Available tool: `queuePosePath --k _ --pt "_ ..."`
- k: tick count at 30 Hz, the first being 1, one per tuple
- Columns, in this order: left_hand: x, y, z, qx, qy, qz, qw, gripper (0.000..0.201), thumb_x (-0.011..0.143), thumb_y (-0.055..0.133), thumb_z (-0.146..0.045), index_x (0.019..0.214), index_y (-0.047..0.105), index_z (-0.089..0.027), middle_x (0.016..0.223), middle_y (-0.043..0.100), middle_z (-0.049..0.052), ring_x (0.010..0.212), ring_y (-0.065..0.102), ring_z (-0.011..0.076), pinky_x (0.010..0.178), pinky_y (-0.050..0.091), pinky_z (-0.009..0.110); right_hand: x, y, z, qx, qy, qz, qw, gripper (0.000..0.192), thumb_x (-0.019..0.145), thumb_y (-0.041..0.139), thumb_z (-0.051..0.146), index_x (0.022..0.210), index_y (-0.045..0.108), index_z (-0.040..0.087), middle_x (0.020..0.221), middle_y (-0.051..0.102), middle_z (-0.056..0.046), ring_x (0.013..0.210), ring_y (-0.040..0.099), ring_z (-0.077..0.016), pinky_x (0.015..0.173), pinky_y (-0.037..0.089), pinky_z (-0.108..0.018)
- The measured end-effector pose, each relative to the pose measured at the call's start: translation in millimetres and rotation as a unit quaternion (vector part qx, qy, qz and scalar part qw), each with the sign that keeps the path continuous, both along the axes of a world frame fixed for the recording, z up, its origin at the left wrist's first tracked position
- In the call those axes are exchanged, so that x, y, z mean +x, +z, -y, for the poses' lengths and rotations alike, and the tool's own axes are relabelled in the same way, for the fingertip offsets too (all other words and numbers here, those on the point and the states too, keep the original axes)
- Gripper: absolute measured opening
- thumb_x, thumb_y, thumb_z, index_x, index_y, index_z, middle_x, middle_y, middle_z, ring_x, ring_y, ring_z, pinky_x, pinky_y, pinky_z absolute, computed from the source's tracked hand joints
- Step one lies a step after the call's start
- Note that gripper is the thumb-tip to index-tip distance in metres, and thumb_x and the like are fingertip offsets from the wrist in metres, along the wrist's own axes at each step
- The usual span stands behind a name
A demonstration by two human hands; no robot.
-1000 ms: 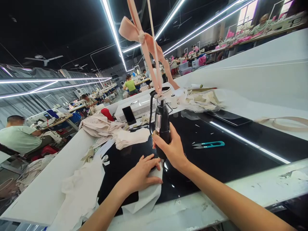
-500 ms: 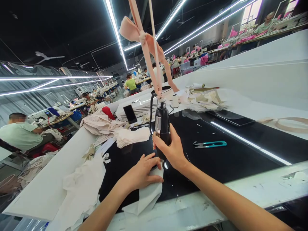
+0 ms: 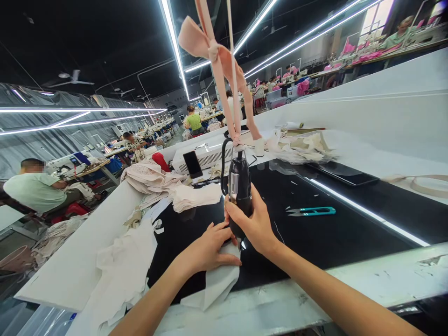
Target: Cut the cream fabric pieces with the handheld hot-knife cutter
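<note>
My right hand (image 3: 254, 219) wraps its fingers round a black corded handheld power tool (image 3: 240, 179), held upright. The tool's lower end comes down at the edge of a white cloth piece (image 3: 220, 284) near the front of the black glossy work surface (image 3: 266, 266). Palm down, my left hand (image 3: 210, 247) lies on that cloth with the fingers stretched out and the thumb apart. Its fingertips are close beside the tool's base, where the contact is partly hidden. A knotted pink fabric strip (image 3: 217, 70) runs up from the tool's top.
Teal thread snips (image 3: 311, 211) lie right of my hands. Pale cloth pieces (image 3: 196, 196) and a cream fabric heap (image 3: 150, 175) sit to the left, with a phone (image 3: 192, 164) behind. A raised white wall (image 3: 367, 112) borders the right. People work at sewing machines beyond.
The whole view has shifted slightly, so things appear a little further right. Both hands, the tool and the cloth keep nearly the same places relative to each other.
</note>
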State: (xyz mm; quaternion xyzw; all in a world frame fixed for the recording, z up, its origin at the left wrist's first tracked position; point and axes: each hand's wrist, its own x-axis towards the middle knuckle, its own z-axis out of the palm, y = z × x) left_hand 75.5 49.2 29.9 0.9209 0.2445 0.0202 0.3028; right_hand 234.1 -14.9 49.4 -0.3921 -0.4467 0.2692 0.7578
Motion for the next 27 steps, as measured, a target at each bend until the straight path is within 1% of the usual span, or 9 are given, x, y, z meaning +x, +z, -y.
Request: queuePosePath --k 2,5,9,12,16,19,21,24,27 --pt "-1 -1.1 -2 0.003 -0.011 0.002 1.0 0.04 0.082 0.097 -0.036 0.108 0.069 -0.024 0.132 0.067 0.008 0.145 0.051 0.0339 0.13 0.027 0.061 0 0.2 0 0.001 0.008 -0.004 1.0 0.022 0.084 0.075 0.035 0.09 0.056 0.027 0.075 0.06 0.004 0.064 0.055 -0.0158 0.058 0.053 -0.029" --pt "-2 -3.0 -4 0.001 -0.026 0.012 1.0 0.045 0.08 0.097 -0.041 0.114 0.072 -0.025 0.143 0.065 0.01 0.154 0.043 0.0358 0.133 0.021 0.063 0 0.2 3 -0.001 0.02 -0.016 1.0 0.025 0.085 0.076 0.038 0.098 0.058 0.027 0.077 0.061 0.004 0.064 0.056 -0.0156 0.058 0.053 -0.029" --pt "-3 -2.8 -4 -0.004 -0.028 0.01 1.0 0.047 0.08 0.097 -0.041 0.119 0.074 -0.025 0.154 0.06 0.011 0.156 0.04 0.0388 0.132 0.024 0.067 -1 -0.3 8 0.0 0.035 -0.016 0.999 0.029 0.085 0.076 0.037 0.107 0.059 0.027 0.079 0.062 0.004 0.064 0.056 -0.0158 0.056 0.052 -0.029" --pt "-2 -0.3 -3 -0.002 -0.02 -0.001 1.0 0.053 0.081 0.097 -0.04 0.126 0.074 -0.025 0.162 0.053 0.013 0.157 0.039 0.0417 0.131 0.024 0.069 -4 -1.5 10 0.002 0.039 -0.017 0.999 0.028 0.085 0.076 0.036 0.106 0.06 0.027 0.079 0.061 0.004 0.065 0.055 -0.0157 0.057 0.051 -0.029" --pt "-1 2.1 -1 0.005 -0.017 -0.006 1.0 0.074 0.08 0.098 -0.039 0.146 0.066 -0.027 0.169 0.046 0.014 0.158 0.038 0.0429 0.13 0.024 0.072 -6 -2.7 11 -0.004 0.033 -0.014 0.999 0.026 0.084 0.075 0.035 0.103 0.06 0.027 0.081 0.061 0.003 0.066 0.055 -0.0159 0.059 0.052 -0.03" --pt "-1 1.6 -2 0.008 -0.016 -0.003 1.0 0.08 0.08 0.098 -0.039 0.151 0.062 -0.028 0.17 0.045 0.013 0.156 0.041 0.0431 0.129 0.025 0.072 -7 -2.2 12 -0.011 0.03 -0.008 0.999 0.023 0.084 0.074 0.035 0.098 0.059 0.027 0.081 0.062 0.003 0.066 0.056 -0.016 0.059 0.052 -0.03" --pt "-1 0.5 -2 0.004 -0.018 -0.001 1.0 0.073 0.081 0.097 -0.041 0.146 0.066 -0.027 0.168 0.047 0.013 0.155 0.042 0.0422 0.129 0.026 0.07 -6 -1.2 11 -0.012 0.032 -0.005 0.999 0.023 0.083 0.074 0.035 0.097 0.058 0.027 0.081 0.062 0.003 0.065 0.057 -0.0159 0.059 0.053 -0.03" --pt "-2 -1.6 -4 -0.001 -0.027 0.005 1.0 0.052 0.082 0.095 -0.043 0.126 0.073 -0.026 0.156 0.058 0.012 0.156 0.039 0.0399 0.131 0.02 0.07 -2 0.7 9 -0.008 0.024 -0.016 1.0 0.027 0.084 0.076 0.038 0.1 0.058 0.027 0.078 0.062 0.005 0.063 0.058 -0.0157 0.059 0.053 -0.03" --pt "-2 -3.4 -5 0.001 -0.03 0.003 1.0 0.041 0.085 0.092 -0.048 0.112 0.072 -0.026 0.142 0.066 0.01 0.156 0.038 0.0389 0.131 0.013 0.072 3 2.5 7 -0.001 0.017 -0.028 0.999 0.031 0.084 0.078 0.041 0.103 0.056 0.028 0.075 0.063 0.006 0.059 0.06 -0.0154 0.057 0.053 -0.03"
